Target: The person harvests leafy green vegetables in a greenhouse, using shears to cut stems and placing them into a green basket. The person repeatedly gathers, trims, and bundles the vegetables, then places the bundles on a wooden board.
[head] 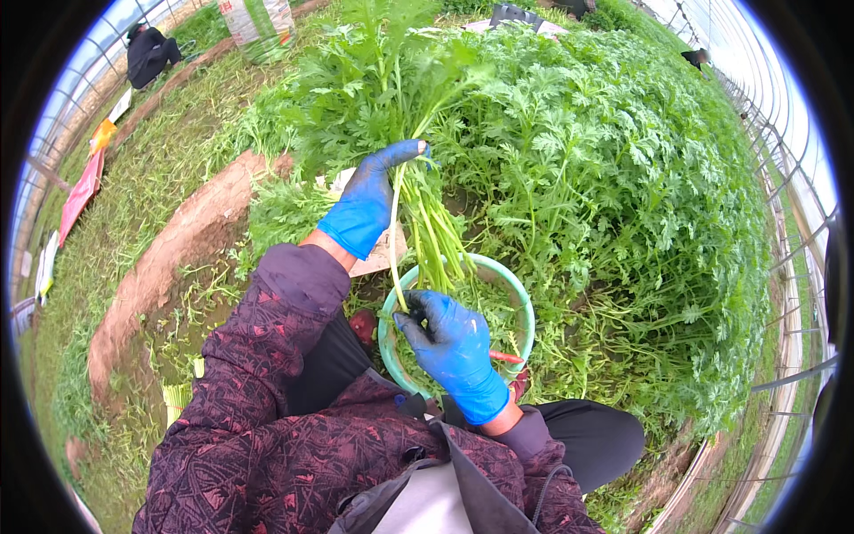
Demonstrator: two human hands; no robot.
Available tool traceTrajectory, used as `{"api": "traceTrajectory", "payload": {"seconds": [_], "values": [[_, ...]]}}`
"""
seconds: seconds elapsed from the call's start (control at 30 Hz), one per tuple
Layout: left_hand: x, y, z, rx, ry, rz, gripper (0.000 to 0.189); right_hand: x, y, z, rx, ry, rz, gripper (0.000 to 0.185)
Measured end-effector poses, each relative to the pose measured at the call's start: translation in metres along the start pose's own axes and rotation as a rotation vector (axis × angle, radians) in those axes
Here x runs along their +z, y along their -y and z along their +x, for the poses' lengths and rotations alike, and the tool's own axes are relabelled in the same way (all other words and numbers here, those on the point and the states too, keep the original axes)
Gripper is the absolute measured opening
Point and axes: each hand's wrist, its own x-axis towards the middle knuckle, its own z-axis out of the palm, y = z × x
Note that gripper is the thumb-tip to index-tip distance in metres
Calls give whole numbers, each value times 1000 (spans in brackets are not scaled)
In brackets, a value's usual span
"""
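Observation:
My left hand (377, 197), in a blue glove with a bare thumb tip, grips a bunch of leafy greens (434, 233). The lobed leaves fan out beyond the hand, and the cut stems hang towards me. Below it my right hand (454, 350), gloved in blue too, pinches the lower end of one long pale stem (395, 243) that runs up to the bunch. A green-rimmed basin (527, 304) sits under both hands with leafy scraps (490, 304) inside. A red handle-like piece (505, 357) shows beside my right hand; whether I hold it is hidden.
Dense standing greens (587, 153) fill the right side. Left lie a bare soil ridge (180, 240) and a tied bundle of stems (176, 400). A printed sack (257, 27) stands ahead. One person (148, 57) crouches far left; another person (695, 58) is far right.

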Motion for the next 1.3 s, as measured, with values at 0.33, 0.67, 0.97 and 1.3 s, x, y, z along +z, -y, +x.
{"api": "traceTrajectory", "payload": {"seconds": [0.33, 0.67, 0.97, 1.3], "values": [[7, -1, -14, 28, 45, -24, 27, 8, -30, 30, 790, 165, 1382, 35], [4, 0, -12, -6, 67, -177, 23, 22, -40, 33, 112, -249, 152, 36], [-7, 0, -4, -94, -24, -349, 22, 7, -40, 49, -119, -211, -231, 55], [-17, 19, -7, -197, -111, -324, 23, 12, -31, 63, -249, -234, -115, 38]]}}
